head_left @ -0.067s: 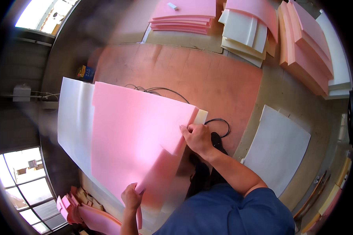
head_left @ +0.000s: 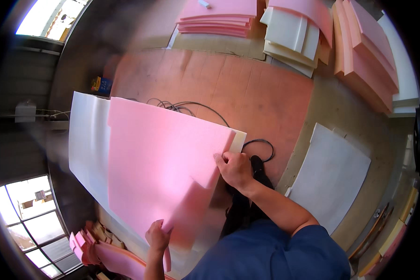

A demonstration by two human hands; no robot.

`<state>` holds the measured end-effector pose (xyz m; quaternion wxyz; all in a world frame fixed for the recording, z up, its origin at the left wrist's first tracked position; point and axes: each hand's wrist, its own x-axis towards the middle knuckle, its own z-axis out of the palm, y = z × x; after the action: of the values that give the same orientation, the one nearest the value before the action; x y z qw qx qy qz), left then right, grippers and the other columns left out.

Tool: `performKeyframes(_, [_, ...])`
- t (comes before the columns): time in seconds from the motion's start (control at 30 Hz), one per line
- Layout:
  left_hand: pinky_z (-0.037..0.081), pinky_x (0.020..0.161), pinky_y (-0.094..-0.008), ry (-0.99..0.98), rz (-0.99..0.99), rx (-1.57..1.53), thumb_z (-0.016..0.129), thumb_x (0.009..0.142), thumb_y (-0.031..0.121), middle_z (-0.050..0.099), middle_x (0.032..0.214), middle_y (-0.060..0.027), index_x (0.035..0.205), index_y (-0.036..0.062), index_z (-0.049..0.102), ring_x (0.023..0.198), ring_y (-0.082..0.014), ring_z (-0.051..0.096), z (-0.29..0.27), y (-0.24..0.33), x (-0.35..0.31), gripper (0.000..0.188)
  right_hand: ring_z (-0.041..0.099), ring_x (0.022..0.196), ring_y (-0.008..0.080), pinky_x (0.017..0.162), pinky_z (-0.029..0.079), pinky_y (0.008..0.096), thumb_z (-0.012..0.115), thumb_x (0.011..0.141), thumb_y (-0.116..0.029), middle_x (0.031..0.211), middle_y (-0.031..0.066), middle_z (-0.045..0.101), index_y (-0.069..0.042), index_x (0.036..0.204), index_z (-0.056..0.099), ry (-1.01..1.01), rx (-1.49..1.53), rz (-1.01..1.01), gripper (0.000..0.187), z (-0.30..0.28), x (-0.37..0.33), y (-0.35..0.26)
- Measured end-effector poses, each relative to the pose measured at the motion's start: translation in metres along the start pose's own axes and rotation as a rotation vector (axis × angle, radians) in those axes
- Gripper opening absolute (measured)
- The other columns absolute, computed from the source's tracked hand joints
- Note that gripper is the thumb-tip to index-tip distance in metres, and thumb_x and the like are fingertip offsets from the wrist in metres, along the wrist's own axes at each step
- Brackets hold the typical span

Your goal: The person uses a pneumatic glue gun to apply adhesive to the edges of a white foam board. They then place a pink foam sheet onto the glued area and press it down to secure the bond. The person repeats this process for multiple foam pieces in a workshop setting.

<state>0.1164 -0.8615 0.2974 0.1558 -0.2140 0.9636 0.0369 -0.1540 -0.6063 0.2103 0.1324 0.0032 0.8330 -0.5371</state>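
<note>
A large pink foam sheet (head_left: 154, 149) lies over a white sheet (head_left: 89, 140), which shows along its left side. My right hand (head_left: 234, 171) is closed on the pink sheet's right edge, thumb on top and the other fingers curled. My left hand (head_left: 157, 235) pinches the sheet's near edge, where the foam bends down. Between my hands the near right part of the pink sheet has a stepped edge, with a shaded strip folded or hanging beside it. A pale cream corner (head_left: 239, 141) shows from under the sheet, just beyond my right hand.
Black cable (head_left: 182, 108) lies coiled on the reddish floor covering (head_left: 256, 98) beyond the sheets. Stacks of pink foam (head_left: 217, 23) and white sheets (head_left: 291, 35) stand at the back. A white panel (head_left: 331, 172) lies at right. Pink offcuts (head_left: 112, 256) are heaped at lower left.
My right hand and the sheet's right corner have come slightly nearer to me. My left hand keeps its grip almost in the same place.
</note>
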Motion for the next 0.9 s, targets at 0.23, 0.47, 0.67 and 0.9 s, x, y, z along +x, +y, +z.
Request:
performKeyframes(0.23, [0.053, 0.072, -0.0460, -0.058, -0.083, 0.101, 0.086, 0.068, 0.022, 0.067, 0.094, -0.0135, 0.105, 0.0063, 0.063, 0.085, -0.0359, 0.066, 0.030, 0.014, -0.011, 0.046, 0.060, 0.049, 0.0363, 0.047, 0.046, 0.0436, 0.067, 0.092, -0.026, 0.054, 0.0186, 0.057, -0.005, 0.056, 0.056, -0.005, 0.071, -0.152, 0.043, 0.004, -0.009, 0.029])
performKeyframes(0.47, [0.052, 0.071, -0.0466, -0.119, -0.113, 0.186, 0.085, 0.067, 0.020, 0.063, 0.093, -0.0142, 0.101, 0.0057, 0.061, 0.084, -0.0364, 0.063, 0.040, 0.021, -0.015, 0.045, 0.061, 0.050, 0.0332, 0.047, 0.047, 0.0413, 0.068, 0.091, -0.023, 0.057, 0.0147, 0.059, -0.007, 0.057, 0.056, -0.064, 0.138, -0.177, 0.039, -0.001, -0.006, 0.037])
performKeyframes(0.67, [0.051, 0.071, -0.0468, -0.126, -0.111, 0.211, 0.083, 0.069, 0.020, 0.063, 0.094, -0.0143, 0.102, 0.0056, 0.061, 0.086, -0.0368, 0.063, 0.051, 0.028, -0.016, 0.042, 0.063, 0.054, 0.0337, 0.049, 0.049, 0.0421, 0.068, 0.091, -0.023, 0.061, 0.0149, 0.061, -0.007, 0.060, 0.056, -0.087, 0.105, -0.167, 0.037, -0.001, -0.003, 0.056])
performKeyframes(0.9, [0.049, 0.064, -0.0501, -0.059, -0.094, 0.200, 0.074, 0.069, 0.014, 0.059, 0.090, -0.0144, 0.087, 0.0078, 0.053, 0.082, -0.0383, 0.060, 0.062, 0.044, -0.010, 0.029, 0.064, 0.055, 0.0336, 0.050, 0.049, 0.0424, 0.068, 0.090, -0.022, 0.060, 0.0143, 0.061, -0.007, 0.060, 0.054, -0.054, 0.072, -0.169, 0.037, 0.002, 0.000, 0.072])
